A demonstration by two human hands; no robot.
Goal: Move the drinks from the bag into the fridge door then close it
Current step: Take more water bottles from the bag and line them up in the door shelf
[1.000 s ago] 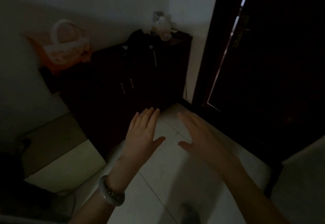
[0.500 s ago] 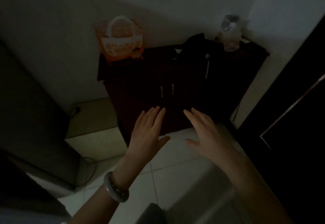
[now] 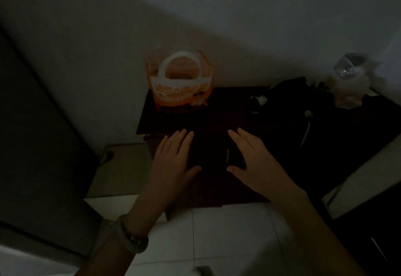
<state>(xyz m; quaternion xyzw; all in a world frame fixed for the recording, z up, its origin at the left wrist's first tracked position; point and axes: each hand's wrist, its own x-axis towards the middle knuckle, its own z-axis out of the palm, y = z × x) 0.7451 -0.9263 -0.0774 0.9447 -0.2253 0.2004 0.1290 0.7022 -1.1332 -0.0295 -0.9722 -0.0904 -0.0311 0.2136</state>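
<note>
The room is dim. An orange and white bag (image 3: pixel 181 84) with a white loop handle stands on the left end of a dark low cabinet (image 3: pixel 217 121), against the wall. Its contents are hidden. My left hand (image 3: pixel 173 163) and my right hand (image 3: pixel 253 163) hover side by side in front of the cabinet, below the bag, fingers straight and spread, holding nothing. A grey bracelet sits on my left wrist. A tall dark grey slab (image 3: pixel 32 145) at the left edge may be the fridge; I cannot tell for sure.
Dark clothing (image 3: pixel 293 102) lies heaped on the cabinet's right half, with a clear plastic bag (image 3: pixel 349 80) behind it. A pale low box (image 3: pixel 121 167) sits on the floor left of the cabinet. White floor tiles (image 3: pixel 227 243) lie underfoot. A dark door (image 3: pixel 379 232) stands at the right.
The view has swung left and closer to the cabinet, so the bag now sits near the centre and larger. Both hands stay out in front, flat and empty.
</note>
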